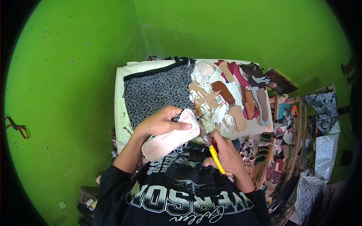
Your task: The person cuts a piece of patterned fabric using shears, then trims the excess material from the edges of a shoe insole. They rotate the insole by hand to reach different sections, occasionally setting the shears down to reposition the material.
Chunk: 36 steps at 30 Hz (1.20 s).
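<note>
My left hand (161,122) grips a pale shoe insole (162,145) printed with red "PARATEX" lettering, its thumb pressed on the face. Black-and-white patterned fabric peeks out from behind the insole's edges. In my right hand (227,155) is a pair of scissors (216,159) with yellow handles. Its blades point up and away, right along the insole's rounded right end. Beyond both hands, a larger piece of the grey-and-black patterned fabric (156,92) with a black border lies on the table.
White and tan scraps (211,105) cover the table's (120,109) right half, beside brown sole-shaped pieces (223,92) and maroon material (241,75). To the right, a wooden rack (298,139) holds piled scraps. Another cutting tool with red handles (22,131) hangs on the green wall at left.
</note>
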{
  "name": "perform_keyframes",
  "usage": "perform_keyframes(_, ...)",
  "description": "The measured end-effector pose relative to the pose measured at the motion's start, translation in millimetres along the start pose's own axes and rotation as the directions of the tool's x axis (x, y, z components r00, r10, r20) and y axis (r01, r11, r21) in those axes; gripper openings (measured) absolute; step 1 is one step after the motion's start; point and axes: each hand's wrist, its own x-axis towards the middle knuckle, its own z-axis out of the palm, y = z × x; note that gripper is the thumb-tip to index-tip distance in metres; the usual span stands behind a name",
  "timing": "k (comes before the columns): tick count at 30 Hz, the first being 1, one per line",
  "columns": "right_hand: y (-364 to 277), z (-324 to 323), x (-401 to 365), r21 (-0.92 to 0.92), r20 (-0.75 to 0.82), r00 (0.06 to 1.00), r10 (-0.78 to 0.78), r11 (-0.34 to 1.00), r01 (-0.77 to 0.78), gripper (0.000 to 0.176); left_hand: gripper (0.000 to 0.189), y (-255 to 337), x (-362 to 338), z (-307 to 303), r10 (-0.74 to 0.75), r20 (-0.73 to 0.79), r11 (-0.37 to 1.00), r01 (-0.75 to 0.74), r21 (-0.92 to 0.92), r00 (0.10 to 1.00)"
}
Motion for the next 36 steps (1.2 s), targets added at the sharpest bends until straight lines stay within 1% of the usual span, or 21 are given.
perform_keyframes(1,1.2,0.3,1.1,0.003,-0.008,1.000,-0.026,1.000,0.026,0.074,0.022,0.9,0.2,-0.2,-0.019,-0.007,1.000,0.018,-0.009,1.000)
perform_keyframes(4,6.8,3.8,4.0,0.006,-0.039,0.995,-0.088,0.996,0.089,0.076,0.023,-0.1,1.1,-3.6,0.054,0.014,0.998,-0.054,-0.007,0.998)
perform_keyframes(7,7.3,9.9,5.5,-0.003,-0.071,0.991,-0.116,0.993,0.116,0.076,0.022,2.0,0.6,-8.5,0.088,0.040,0.995,-0.090,0.047,0.995)
perform_keyframes(9,7.4,13.0,6.9,-0.008,-0.077,0.989,-0.128,0.992,0.128,0.076,0.022,4.4,-0.9,-10.5,0.083,0.047,0.995,-0.085,0.044,0.995)
perform_keyframes(13,2.2,14.2,6.8,0.039,-0.032,0.997,-0.073,0.996,0.074,0.076,0.022,1.5,-3.7,-13.9,0.055,0.051,0.998,-0.055,0.007,0.997)
perform_keyframes(16,2.6,13.8,5.8,0.040,-0.020,0.998,-0.061,0.997,0.062,0.076,0.022,-0.1,-5.3,-17.2,0.090,0.069,0.996,-0.092,0.016,0.994)
perform_keyframes(19,2.1,16.8,6.2,0.076,-0.002,0.999,-0.040,0.996,0.040,0.075,0.022,-4.2,-7.4,-18.7,0.078,0.083,0.997,-0.076,-0.022,0.994)
perform_keyframes(21,-3.2,16.0,7.4,0.111,-0.012,0.999,-0.041,0.993,0.042,0.075,0.023,-5.3,-8.0,-17.4,0.074,0.085,0.997,-0.074,0.000,0.994)
perform_keyframes(24,-3.4,22.2,10.7,0.095,-0.058,0.995,-0.086,0.991,0.091,0.074,0.023,-3.6,-8.4,-15.4,0.072,0.091,0.997,-0.074,0.024,0.993)
perform_keyframes(27,-3.8,18.1,8.9,0.117,0.008,1.000,-0.023,0.993,0.022,0.075,0.023,-5.8,-10.1,-17.5,0.064,0.120,0.996,-0.070,0.045,0.991)
perform_keyframes(30,-4.6,17.4,6.6,0.055,0.000,0.997,-0.071,0.996,0.071,0.075,0.023,-5.9,-11.9,-19.5,0.072,0.132,0.994,-0.082,0.069,0.989)
perform_keyframes(31,-5.6,15.5,7.8,0.068,-0.009,0.996,-0.092,0.993,0.092,0.075,0.023,-5.7,-12.3,-19.7,0.077,0.134,0.993,-0.088,0.078,0.988)
perform_keyframes(34,-9.3,14.1,11.2,0.088,0.007,0.994,-0.110,0.990,0.109,0.075,0.023,-6.0,-11.3,-20.2,0.011,0.177,0.991,-0.035,0.131,0.984)
perform_keyframes(36,-8.6,14.6,11.3,0.095,0.002,0.994,-0.114,0.989,0.113,0.074,0.022,-1.8,-10.5,-20.6,0.033,0.189,0.994,-0.053,0.101,0.981)
